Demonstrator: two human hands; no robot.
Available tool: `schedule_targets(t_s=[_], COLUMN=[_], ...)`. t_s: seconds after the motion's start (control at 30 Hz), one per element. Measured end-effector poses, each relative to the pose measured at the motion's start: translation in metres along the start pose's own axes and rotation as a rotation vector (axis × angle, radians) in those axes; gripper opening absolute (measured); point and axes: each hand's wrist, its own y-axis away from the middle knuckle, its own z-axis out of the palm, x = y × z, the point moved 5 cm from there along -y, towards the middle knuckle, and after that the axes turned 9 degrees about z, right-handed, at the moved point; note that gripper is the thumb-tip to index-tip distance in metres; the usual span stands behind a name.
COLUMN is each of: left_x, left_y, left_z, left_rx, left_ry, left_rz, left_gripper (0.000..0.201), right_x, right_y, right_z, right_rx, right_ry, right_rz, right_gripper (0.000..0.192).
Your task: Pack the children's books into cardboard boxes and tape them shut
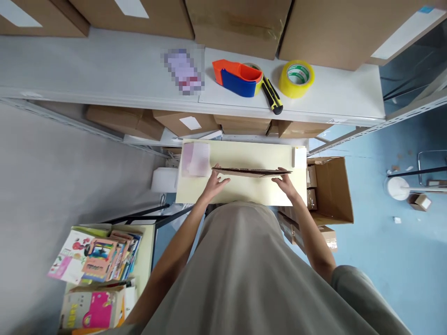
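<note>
A flat, folded cardboard piece (251, 172) stands on edge over a pale yellow table (244, 156). My left hand (216, 180) grips its left end, fingers curled on the cardboard. My right hand (285, 182) holds its right end. A pink-white pack (195, 159) lies on the table just left of my left hand. A small white item (299, 157) sits at the table's right edge.
A white shelf (104, 70) ahead carries an orange-blue tape dispenser (239, 77), a yellow-black utility knife (272, 95), a yellow tape roll (296, 78) and brown boxes. An open carton (328, 190) stands at the right. Colourful books (98, 260) are stacked at lower left.
</note>
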Motion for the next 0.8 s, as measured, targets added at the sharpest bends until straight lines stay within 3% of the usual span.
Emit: schedule_targets(t_s=[0.27, 0.43, 0.63, 0.8], left_x=[-0.007, -0.011, -0.007, -0.006], left_y=[0.009, 0.015, 0.018, 0.014], left_z=[0.001, -0.004, 0.032, 0.026], left_rx=[0.049, 0.113, -0.025, 0.054], left_ry=[0.063, 0.086, 0.137, 0.037], left_rz=[-0.065, -0.088, -0.026, -0.014], left_gripper=[0.109, 0.105, 0.100, 0.078], right_x=[-0.006, -0.001, -0.012, -0.019], right_y=[-0.008, -0.003, 0.009, 0.023], right_z=[0.010, 0.015, 0.057, 0.070], right_rx=[-0.038, -0.098, -0.323, -0.319], right_ry=[0.035, 0.049, 0.049, 0.004], right_rz=[0.026, 0.053, 0.031, -0.019], right_gripper=[0.100, 0.094, 0.096, 0.089])
